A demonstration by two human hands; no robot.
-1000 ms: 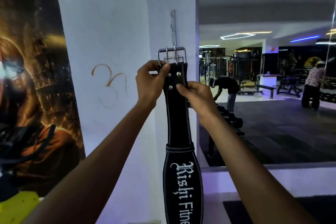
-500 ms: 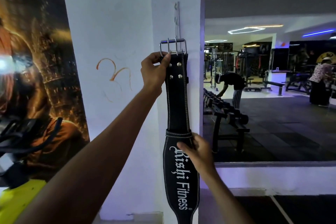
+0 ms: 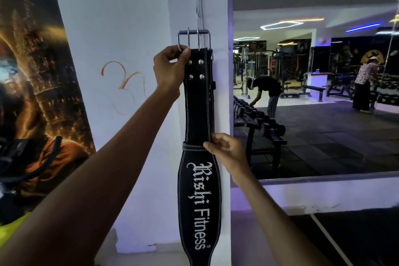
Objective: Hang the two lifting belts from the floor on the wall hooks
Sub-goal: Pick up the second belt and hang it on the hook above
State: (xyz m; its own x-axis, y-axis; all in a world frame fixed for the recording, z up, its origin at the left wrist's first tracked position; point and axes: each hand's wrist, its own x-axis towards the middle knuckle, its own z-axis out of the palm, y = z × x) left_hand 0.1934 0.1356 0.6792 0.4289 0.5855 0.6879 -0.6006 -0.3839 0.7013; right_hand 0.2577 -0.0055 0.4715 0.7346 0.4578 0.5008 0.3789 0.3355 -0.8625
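A black lifting belt [image 3: 198, 112] with white lettering hangs straight down against a white pillar. Its steel buckle [image 3: 193, 38] lies over the lower end of a white hook rail [image 3: 199, 9] screwed to the pillar. My left hand [image 3: 170, 67] grips the belt's top left edge, just under the buckle. My right hand [image 3: 226, 151] pinches the belt's right edge beside the stitched keeper loop, halfway down. A second black strap [image 3: 212, 84] shows behind the belt's right edge; I cannot tell what it is.
A big dark poster [image 3: 36, 93] covers the wall at left. Right of the pillar a wall mirror [image 3: 323, 93] reflects the gym: a dumbbell rack [image 3: 259, 123], benches and two people. The mirror's ledge [image 3: 323, 177] runs at hip height.
My right hand left the belt's top, dropped to the lettered part, then rose to the right edge by the keeper loop. The buckle stays against the hook rail.
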